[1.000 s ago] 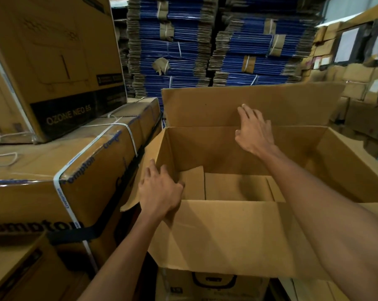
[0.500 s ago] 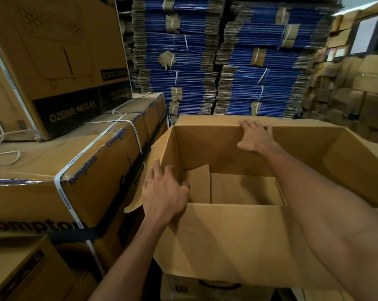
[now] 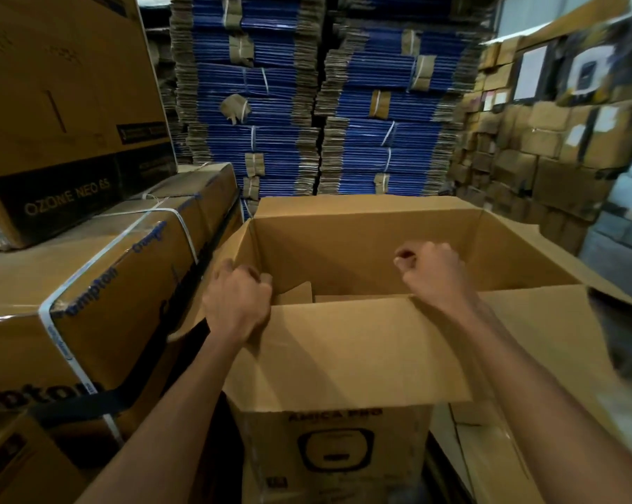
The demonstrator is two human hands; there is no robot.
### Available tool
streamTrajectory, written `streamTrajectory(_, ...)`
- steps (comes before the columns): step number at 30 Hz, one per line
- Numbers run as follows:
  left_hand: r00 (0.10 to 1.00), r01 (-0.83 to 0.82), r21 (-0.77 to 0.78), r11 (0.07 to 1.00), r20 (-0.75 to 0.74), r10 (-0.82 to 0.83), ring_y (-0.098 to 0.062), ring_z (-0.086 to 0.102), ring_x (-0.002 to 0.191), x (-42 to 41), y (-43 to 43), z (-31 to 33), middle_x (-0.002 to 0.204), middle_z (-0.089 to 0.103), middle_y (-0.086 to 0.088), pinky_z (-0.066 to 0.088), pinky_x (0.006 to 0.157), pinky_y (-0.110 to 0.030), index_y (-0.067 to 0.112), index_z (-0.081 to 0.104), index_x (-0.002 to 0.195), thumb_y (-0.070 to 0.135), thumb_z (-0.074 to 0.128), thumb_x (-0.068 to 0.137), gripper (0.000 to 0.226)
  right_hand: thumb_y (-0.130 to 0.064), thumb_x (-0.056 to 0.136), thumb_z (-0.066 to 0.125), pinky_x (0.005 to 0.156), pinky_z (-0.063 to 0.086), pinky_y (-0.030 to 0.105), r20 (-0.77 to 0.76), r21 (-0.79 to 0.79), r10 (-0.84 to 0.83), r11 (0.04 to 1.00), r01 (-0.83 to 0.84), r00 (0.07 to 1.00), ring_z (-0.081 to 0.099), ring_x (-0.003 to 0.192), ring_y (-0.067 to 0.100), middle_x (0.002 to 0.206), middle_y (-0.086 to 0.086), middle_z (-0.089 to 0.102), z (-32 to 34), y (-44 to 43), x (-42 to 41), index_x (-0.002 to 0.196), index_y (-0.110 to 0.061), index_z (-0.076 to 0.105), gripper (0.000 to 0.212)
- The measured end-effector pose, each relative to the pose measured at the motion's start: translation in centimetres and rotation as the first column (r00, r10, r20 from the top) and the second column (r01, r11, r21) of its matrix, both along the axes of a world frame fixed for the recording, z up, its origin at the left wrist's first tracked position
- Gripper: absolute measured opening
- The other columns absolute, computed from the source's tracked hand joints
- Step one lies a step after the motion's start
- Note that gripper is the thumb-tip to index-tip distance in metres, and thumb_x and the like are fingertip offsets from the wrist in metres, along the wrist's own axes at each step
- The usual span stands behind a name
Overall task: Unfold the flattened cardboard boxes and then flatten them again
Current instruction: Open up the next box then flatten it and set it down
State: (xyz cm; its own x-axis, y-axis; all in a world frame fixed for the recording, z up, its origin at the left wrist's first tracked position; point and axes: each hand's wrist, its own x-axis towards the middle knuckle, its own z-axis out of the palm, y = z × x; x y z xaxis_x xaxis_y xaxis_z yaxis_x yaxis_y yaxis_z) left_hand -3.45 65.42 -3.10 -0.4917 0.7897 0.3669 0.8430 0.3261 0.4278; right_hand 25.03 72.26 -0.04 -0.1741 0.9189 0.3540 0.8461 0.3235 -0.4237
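Box (image 3: 343,249): stands open and upright, centre of view, directly in front of the person. All places below are given relative to it.

Flaps: near flap (image 3: 343,351) is folded outward and hangs down over the near wall. It partly covers a dark print on that wall, "AMICA PRO" above a rounded logo. The far flap is folded back behind the far wall and the right flap is spread out to the right. Part of an inner bottom flap (image 3: 296,294) shows inside, at the left.

Left hand (image 3: 238,303): at the near-left corner. Fingers are curled over the left rim, with the thumb on the outer side, so it grips the cardboard edge there.

Right hand (image 3: 430,271): above the opening, right of middle, just past the near rim. Fingers are curled into a closed fist and nothing is seen in it. Slightly blurred.

Surroundings:
- Left of the box, just beside it: a strapped carton (image 3: 107,303) bound with a white strap (image 3: 49,321).
- On top of that carton: a larger carton (image 3: 63,103) marked "OZONE NEO 65".
- Behind the box: tall stacks of flat blue cartons (image 3: 270,85), tied in bundles.
- Behind and to the right: a wall of brown cartons (image 3: 543,169), blurred.
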Motion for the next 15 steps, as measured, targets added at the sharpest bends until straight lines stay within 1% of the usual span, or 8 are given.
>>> streamTrajectory(1, 0.999, 0.021, 0.083, 0.996, -0.032, -0.018, -0.029, 0.053, 0.125, 0.0, 0.1, -0.4, 0.143, 0.055, -0.009, 0.044, 0.105, -0.053, 0.022, 0.073, 0.102, 0.046, 0.045, 0.100, 0.037, -0.024, 0.100, 0.061, 0.066, 0.046, 0.019, -0.020, 0.078, -0.037, 0.996, 0.038, 0.999, 0.060, 0.079, 0.007, 0.099, -0.001, 0.071, -0.8, -1.0, 1.4, 0.116, -0.021, 0.070, 0.019)
streamTrajectory(3, 0.992, 0.091, 0.209, 0.974, -0.106, -0.070, -0.030, 0.052, 0.125, 0.1, -0.2, -1.5, 0.135, 0.060, -0.009, 0.039, 0.108, -0.053, 0.019, 0.071, 0.108, 0.046, 0.036, 0.102, 0.045, -0.024, 0.100, 0.060, 0.085, 0.053, 0.032, -0.087, 0.222, -0.086, 0.969, 0.103, 0.993, 0.065, 0.094, 0.017, 0.110, 0.004, 0.073, -3.0, -2.5, 4.5, 0.119, -0.017, 0.070, 0.023)
streamTrajectory(6, 0.969, 0.247, 0.339, 0.908, -0.076, -0.236, -0.031, 0.033, 0.144, 0.4, -2.2, -5.0, 0.152, 0.040, -0.009, 0.022, 0.118, -0.055, 0.020, 0.058, 0.130, 0.047, 0.033, 0.104, 0.045, -0.026, 0.103, 0.050, 0.116, 0.027, 0.046, -0.144, 0.343, -0.170, 0.915, 0.211, 0.975, 0.053, 0.131, 0.027, 0.138, 0.009, 0.061, -7.2, -4.0, 9.2, 0.131, -0.012, 0.063, 0.034)
streamTrajectory(8, 0.947, 0.264, 0.450, 0.853, 0.048, -0.318, -0.026, 0.022, 0.149, 0.6, -4.5, -8.0, 0.159, 0.028, -0.009, 0.022, 0.118, -0.048, 0.018, 0.050, 0.140, 0.045, 0.041, 0.102, 0.047, -0.030, 0.107, 0.045, 0.120, 0.016, 0.048, -0.220, 0.305, -0.257, 0.898, 0.316, 0.941, 0.034, 0.147, 0.026, 0.158, 0.008, 0.041, -9.8, -4.7, 12.2, 0.146, -0.017, 0.049, 0.042)
streamTrajectory(10, 0.918, 0.141, 0.581, 0.801, 0.227, -0.326, -0.016, 0.028, 0.143, 1.2, -6.6, -10.3, 0.155, 0.030, -0.013, 0.027, 0.114, -0.030, 0.010, 0.046, 0.142, 0.043, 0.046, 0.101, 0.053, -0.039, 0.107, 0.043, 0.117, 0.024, 0.051, -0.419, 0.153, -0.312, 0.902, 0.404, 0.853, 0.029, 0.148, 0.026, 0.164, 0.003, 0.029, -11.7, -5.8, 14.6, 0.155, -0.029, 0.034, 0.050)
streamTrajectory(12, 0.779, -0.098, 0.603, 0.791, 0.541, -0.317, -0.016, 0.044, 0.127, 1.9, -7.8, -11.7, 0.143, 0.044, -0.011, 0.036, 0.101, -0.023, 0.008, 0.046, 0.140, 0.044, 0.045, 0.105, 0.050, -0.044, 0.107, 0.041, 0.106, 0.040, 0.046, -0.686, -0.027, -0.335, 0.899, 0.438, 0.646, 0.043, 0.138, 0.027, 0.155, 0.004, 0.042, -13.1, -6.5, 16.5, 0.152, -0.032, 0.037, 0.047)
streamTrajectory(14, 0.543, -0.216, 0.487, 0.846, 0.780, -0.311, -0.018, 0.055, 0.111, 2.4, -7.9, -13.2, 0.128, 0.057, -0.005, 0.044, 0.092, -0.033, 0.013, 0.053, 0.134, 0.039, 0.042, 0.109, 0.038, -0.043, 0.107, 0.040, 0.098, 0.048, 0.042, -0.926, -0.217, -0.302, 0.916, 0.338, 0.226, 0.055, 0.128, 0.030, 0.134, 0.005, 0.061, -14.7, -6.5, 17.6, 0.135, -0.025, 0.057, 0.037)
streamTrajectory(15, 0.495, -0.205, 0.418, 0.885, 0.824, -0.275, -0.021, 0.057, 0.110, 2.1, -7.6, -14.2, 0.125, 0.060, -0.004, 0.046, 0.088, -0.037, 0.014, 0.056, 0.133, 0.033, 0.043, 0.109, 0.033, -0.037, 0.109, 0.040, 0.101, 0.049, 0.044, -0.950, -0.285, -0.309, 0.920, 0.269, 0.051, 0.059, 0.124, 0.029, 0.125, 0.002, 0.067, -15.6, -6.3, 18.0, 0.124, -0.024, 0.062, 0.031)
